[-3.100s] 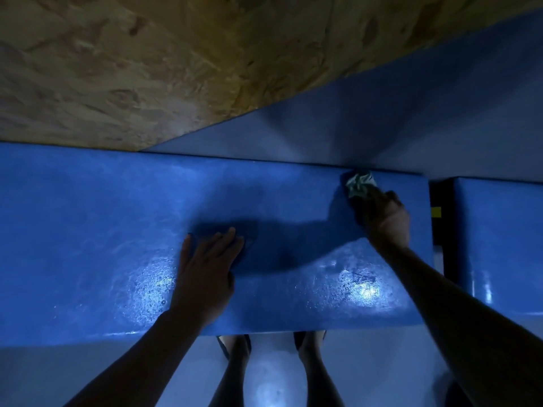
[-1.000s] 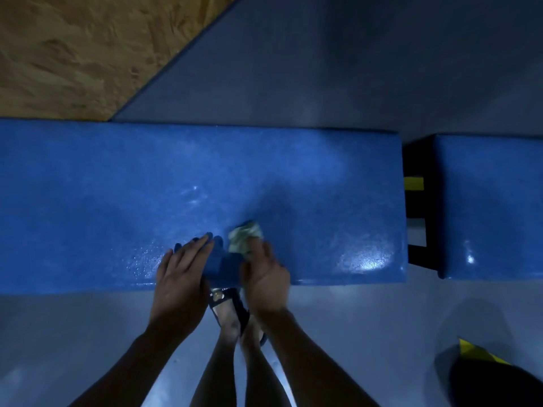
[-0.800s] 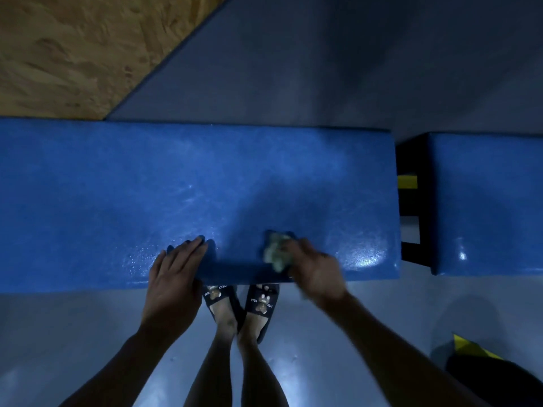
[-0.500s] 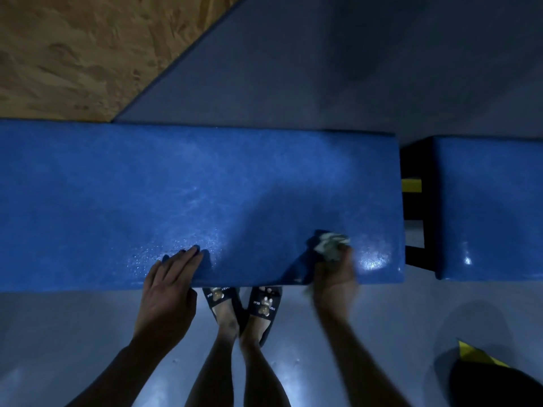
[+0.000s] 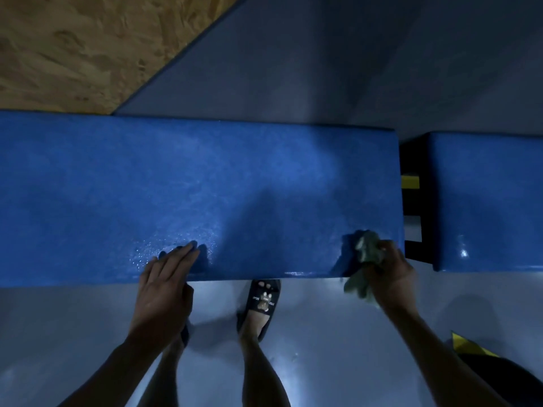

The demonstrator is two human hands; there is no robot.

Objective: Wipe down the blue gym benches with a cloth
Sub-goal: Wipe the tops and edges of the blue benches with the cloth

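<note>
On blue bench near corner, crumpled greenish cloth, glossy speckled surface

long blue gym bench lying across view, glossy padded top with wet droplets near front edge, crumpled grey-green cloth at its front right corner, part hanging over the edge, second blue bench just beside on right

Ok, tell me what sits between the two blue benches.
In the head view, a dark gap separates the long bench from the right bench; in it, black frame with a yellow patch.
</note>
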